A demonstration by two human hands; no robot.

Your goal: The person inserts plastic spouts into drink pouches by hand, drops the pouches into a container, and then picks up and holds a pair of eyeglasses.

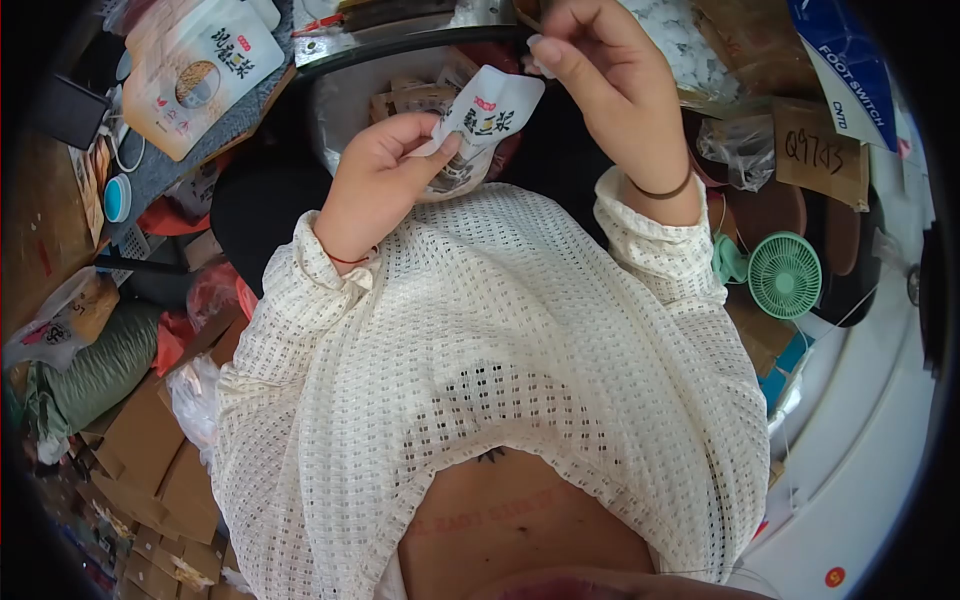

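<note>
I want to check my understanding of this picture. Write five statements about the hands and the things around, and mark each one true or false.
1. The left hand holds a white pouch with dark printed characters. True.
2. The right hand presses on this pouch. False: the right hand is raised apart from it, with a small whitish piece at its fingertips.
3. The round fan is green. True.
4. A red string is around the right wrist. False: it is on the left wrist; the right has a dark band.
5. The words "FOOT SWITCH" are on blue packaging. True.
</note>
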